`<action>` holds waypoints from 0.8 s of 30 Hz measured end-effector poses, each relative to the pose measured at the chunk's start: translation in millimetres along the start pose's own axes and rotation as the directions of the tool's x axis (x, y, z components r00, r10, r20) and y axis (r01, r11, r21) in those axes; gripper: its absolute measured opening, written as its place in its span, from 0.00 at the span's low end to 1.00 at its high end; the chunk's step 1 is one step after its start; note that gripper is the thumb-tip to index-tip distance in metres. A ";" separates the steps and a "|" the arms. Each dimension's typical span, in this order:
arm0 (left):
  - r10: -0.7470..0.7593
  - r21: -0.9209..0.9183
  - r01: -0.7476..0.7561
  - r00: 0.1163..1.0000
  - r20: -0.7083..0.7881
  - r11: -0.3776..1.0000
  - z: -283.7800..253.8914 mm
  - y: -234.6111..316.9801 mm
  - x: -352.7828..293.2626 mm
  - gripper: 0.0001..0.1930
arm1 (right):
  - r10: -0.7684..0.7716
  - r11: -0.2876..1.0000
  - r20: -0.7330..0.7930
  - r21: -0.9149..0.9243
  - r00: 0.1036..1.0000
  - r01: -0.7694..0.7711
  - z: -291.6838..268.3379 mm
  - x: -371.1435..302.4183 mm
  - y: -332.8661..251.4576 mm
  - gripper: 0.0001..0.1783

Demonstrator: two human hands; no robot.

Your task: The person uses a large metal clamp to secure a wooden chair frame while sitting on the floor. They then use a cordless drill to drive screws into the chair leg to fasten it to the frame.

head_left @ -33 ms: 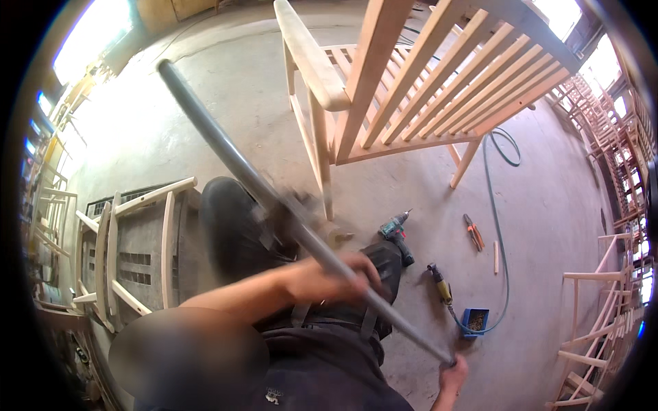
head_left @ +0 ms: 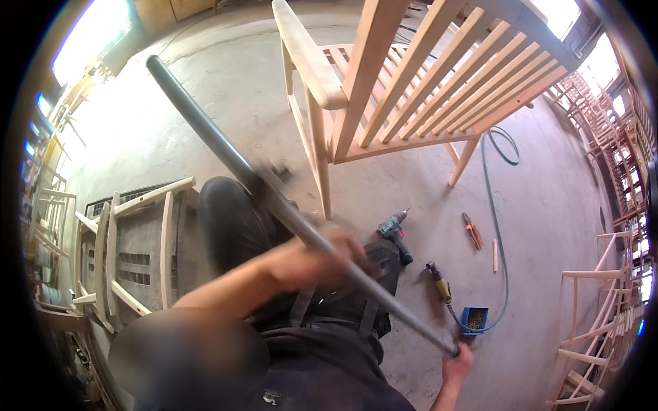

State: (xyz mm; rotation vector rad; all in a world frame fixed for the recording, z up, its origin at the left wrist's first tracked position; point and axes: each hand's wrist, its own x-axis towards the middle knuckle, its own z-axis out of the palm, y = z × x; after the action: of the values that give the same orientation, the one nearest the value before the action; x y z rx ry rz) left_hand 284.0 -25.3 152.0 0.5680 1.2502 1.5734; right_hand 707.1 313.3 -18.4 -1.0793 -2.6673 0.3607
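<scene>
A long grey metal pipe (head_left: pixel 205 133), with a dark, motion-smeared piece part-way along that looks like a clamp jaw, slants across my lap from far left to near right. My left hand (head_left: pixel 315 260) is closed round its middle, though the fingers are blurred. At the pipe's near right end my right hand (head_left: pixel 457 366) grips it. Beyond the pipe stands a pale wooden slatted bench (head_left: pixel 411 116), its armrest and near leg close to the pipe. A teal cordless drill (head_left: pixel 395 236) lies on the floor by my right knee.
On the floor to the right lie orange-handled pliers (head_left: pixel 472 231), a wooden stick (head_left: pixel 495 255), a yellow air tool (head_left: pixel 441 282) with a hose (head_left: pixel 504 240), and a blue box (head_left: pixel 474 320) of small parts. Wooden frames (head_left: pixel 166 250) stand at left; more chair frames (head_left: pixel 593 275) line the right.
The pipe has shifted slightly left and away from me, its dark piece moving farther off. Both hands have moved slightly away with it, still holding on.
</scene>
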 end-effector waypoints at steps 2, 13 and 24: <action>0.079 -0.421 -0.293 0.886 -0.457 0.858 -8.2 35.3 -5.7 0.27 | -0.180 0.983 -0.139 -0.070 0.974 0.172 -20.5 55.9 -59.4 0.15; 0.067 -0.164 -0.689 0.296 -0.953 0.706 -196.3 91.5 38.7 0.14 | -0.754 0.618 -0.107 0.217 0.648 0.756 -34.4 154.9 -318.1 0.27; 0.014 -0.182 -0.575 0.319 -0.948 0.798 -325.4 124.3 141.0 0.17 | -0.568 0.793 -0.029 0.249 0.822 0.556 41.2 185.0 -417.4 0.41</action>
State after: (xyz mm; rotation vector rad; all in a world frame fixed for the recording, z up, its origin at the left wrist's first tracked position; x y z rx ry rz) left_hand -90.3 -36.0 120.0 -0.6347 1.4285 2.6372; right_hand 296.0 147.3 98.0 -0.1718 -2.7244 0.5757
